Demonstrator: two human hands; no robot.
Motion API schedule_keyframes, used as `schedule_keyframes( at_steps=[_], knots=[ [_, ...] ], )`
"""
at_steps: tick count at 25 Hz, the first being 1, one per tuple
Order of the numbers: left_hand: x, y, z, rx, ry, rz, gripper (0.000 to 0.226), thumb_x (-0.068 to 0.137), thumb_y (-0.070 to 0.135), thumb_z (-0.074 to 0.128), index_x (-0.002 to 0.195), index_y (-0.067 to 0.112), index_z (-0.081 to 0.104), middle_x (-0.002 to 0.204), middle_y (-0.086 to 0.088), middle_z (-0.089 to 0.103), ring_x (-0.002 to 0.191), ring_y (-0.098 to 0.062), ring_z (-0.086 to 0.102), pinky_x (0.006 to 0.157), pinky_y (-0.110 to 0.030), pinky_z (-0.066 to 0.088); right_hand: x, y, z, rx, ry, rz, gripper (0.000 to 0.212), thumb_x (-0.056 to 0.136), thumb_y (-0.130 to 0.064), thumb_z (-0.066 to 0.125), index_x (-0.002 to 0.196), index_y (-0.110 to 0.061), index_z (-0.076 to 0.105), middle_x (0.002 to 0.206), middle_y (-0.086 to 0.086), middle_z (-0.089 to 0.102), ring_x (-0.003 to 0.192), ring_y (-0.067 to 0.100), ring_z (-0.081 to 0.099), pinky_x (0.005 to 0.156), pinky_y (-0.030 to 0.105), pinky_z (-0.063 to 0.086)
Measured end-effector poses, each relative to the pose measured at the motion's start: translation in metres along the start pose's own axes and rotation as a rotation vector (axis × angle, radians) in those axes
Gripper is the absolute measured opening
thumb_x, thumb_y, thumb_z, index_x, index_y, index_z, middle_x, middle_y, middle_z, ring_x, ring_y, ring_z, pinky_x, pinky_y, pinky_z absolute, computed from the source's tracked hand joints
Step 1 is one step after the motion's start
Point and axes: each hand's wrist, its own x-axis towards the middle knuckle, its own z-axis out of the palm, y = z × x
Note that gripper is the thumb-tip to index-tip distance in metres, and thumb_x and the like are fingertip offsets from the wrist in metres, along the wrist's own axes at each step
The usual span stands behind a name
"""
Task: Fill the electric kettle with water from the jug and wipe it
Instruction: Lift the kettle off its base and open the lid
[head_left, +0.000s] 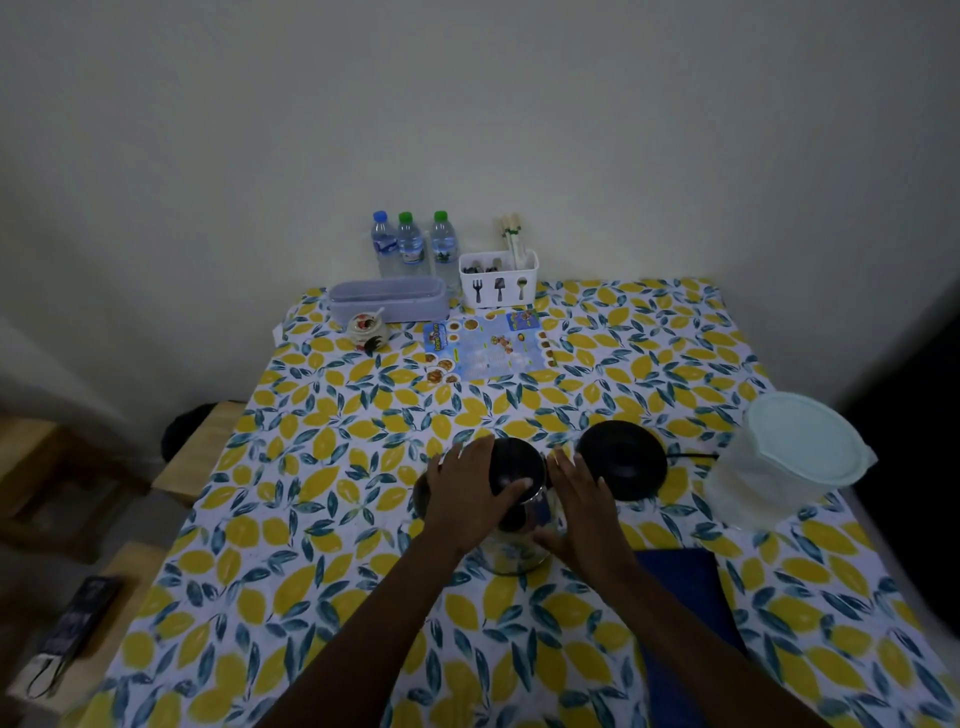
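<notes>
A shiny steel electric kettle (519, 540) with a black lid stands on the lemon-print tablecloth near the table's middle front. My left hand (470, 493) lies over its left side and lid, fingers wrapped on it. My right hand (582, 499) presses flat against its right side. The black round kettle base (623, 460) sits just right of the kettle, its cord running right. A clear plastic jug (779, 467) with a pale lid stands at the right edge. A dark blue cloth (685, 582) lies under my right forearm.
Against the far wall stand three water bottles (410, 244), a white cutlery caddy (498, 278), a lilac box (387, 299) and a small ceramic pot (366, 327). A printed leaflet (488, 345) lies behind the kettle. Wooden stools sit left of the table.
</notes>
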Motion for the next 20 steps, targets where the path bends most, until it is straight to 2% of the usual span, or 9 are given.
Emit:
schedule_keyframes(
  at_steps=[3, 5, 7, 9, 11, 13, 15, 18, 20],
  knots=[
    [0.001, 0.001, 0.007, 0.027, 0.094, -0.012, 0.074, 0.085, 0.067, 0.044, 0.141, 0.020, 0.036, 0.142, -0.003, 0.049, 0.131, -0.027, 0.043, 0.112, -0.056, 0.027, -0.001, 0.001, 0.001, 0.011, -0.001, 0.012, 0.099, 0.075, -0.075, 0.046, 0.148, -0.037, -0.010, 0.159, -0.007, 0.006, 0.144, 0.010, -0.008, 0.113, 0.047, 0.010],
    [0.000, 0.001, 0.008, 0.062, 0.120, 0.016, 0.071, 0.086, 0.065, 0.038, 0.140, 0.019, 0.037, 0.139, -0.005, 0.052, 0.126, -0.027, 0.047, 0.107, -0.056, 0.033, -0.001, 0.000, 0.001, 0.019, -0.015, 0.015, 0.098, 0.075, -0.078, 0.042, 0.148, -0.037, -0.008, 0.159, -0.006, 0.006, 0.144, 0.010, -0.007, 0.112, 0.045, 0.007],
    [-0.002, 0.003, 0.006, 0.071, 0.119, 0.011, 0.070, 0.087, 0.063, 0.032, 0.140, 0.017, 0.038, 0.136, -0.006, 0.054, 0.125, -0.029, 0.049, 0.107, -0.056, 0.034, -0.001, 0.002, 0.005, 0.044, -0.010, 0.013, 0.098, 0.076, -0.075, 0.047, 0.149, -0.037, -0.006, 0.160, -0.007, 0.005, 0.146, 0.012, -0.005, 0.113, 0.045, 0.006],
    [-0.005, 0.006, 0.000, -0.078, 0.163, 0.015, 0.063, 0.091, 0.057, 0.028, 0.138, 0.017, 0.040, 0.128, -0.009, 0.059, 0.116, -0.030, 0.055, 0.101, -0.050, 0.041, 0.000, 0.004, 0.008, 0.072, -0.002, 0.008, 0.102, 0.077, -0.067, 0.057, 0.149, -0.038, -0.009, 0.160, -0.011, -0.004, 0.147, 0.013, -0.009, 0.114, 0.046, 0.003],
    [-0.011, 0.005, -0.009, -0.356, 0.208, 0.026, 0.045, 0.099, 0.041, 0.033, 0.137, 0.020, 0.042, 0.119, -0.007, 0.064, 0.104, -0.024, 0.062, 0.085, -0.033, 0.049, -0.002, 0.003, 0.008, 0.040, 0.016, 0.001, 0.105, 0.078, -0.061, 0.062, 0.150, -0.034, -0.011, 0.160, -0.008, -0.006, 0.147, 0.014, -0.012, 0.114, 0.046, 0.001],
    [-0.021, -0.002, -0.019, -0.682, 0.190, -0.056, 0.038, 0.104, 0.027, 0.033, 0.141, 0.021, 0.039, 0.130, 0.004, 0.054, 0.114, -0.011, 0.054, 0.088, -0.021, 0.044, -0.004, -0.003, 0.006, -0.022, 0.031, -0.012, 0.105, 0.078, -0.057, 0.063, 0.150, -0.029, -0.008, 0.161, 0.001, 0.005, 0.147, 0.018, -0.006, 0.114, 0.047, 0.005],
    [-0.033, -0.012, -0.027, -0.907, 0.161, -0.169, 0.039, 0.104, 0.026, 0.031, 0.142, 0.019, 0.040, 0.138, 0.003, 0.048, 0.122, -0.009, 0.047, 0.095, -0.022, 0.040, -0.008, -0.007, 0.005, -0.064, 0.022, -0.017, 0.101, 0.081, -0.053, 0.063, 0.151, -0.027, -0.005, 0.161, 0.003, 0.006, 0.147, 0.020, -0.003, 0.115, 0.048, 0.009],
    [-0.044, -0.028, -0.028, -0.970, 0.187, -0.245, 0.042, 0.104, 0.031, 0.029, 0.135, 0.009, 0.047, 0.135, -0.018, 0.054, 0.122, -0.026, 0.053, 0.097, -0.041, 0.047, -0.012, -0.010, 0.004, -0.097, 0.010, -0.014, 0.096, 0.084, -0.048, 0.063, 0.152, -0.023, 0.001, 0.161, 0.002, 0.004, 0.148, 0.022, 0.000, 0.116, 0.048, 0.013],
    [-0.049, -0.031, -0.030, -1.045, 0.209, -0.255, 0.051, 0.101, 0.041, 0.028, 0.138, 0.010, 0.044, 0.138, -0.018, 0.052, 0.127, -0.026, 0.050, 0.102, -0.040, 0.046, -0.012, -0.012, 0.003, -0.055, -0.002, -0.004, 0.094, 0.084, -0.043, 0.065, 0.153, -0.022, 0.004, 0.161, 0.002, 0.005, 0.148, 0.023, 0.000, 0.116, 0.048, 0.013]
  ],
)
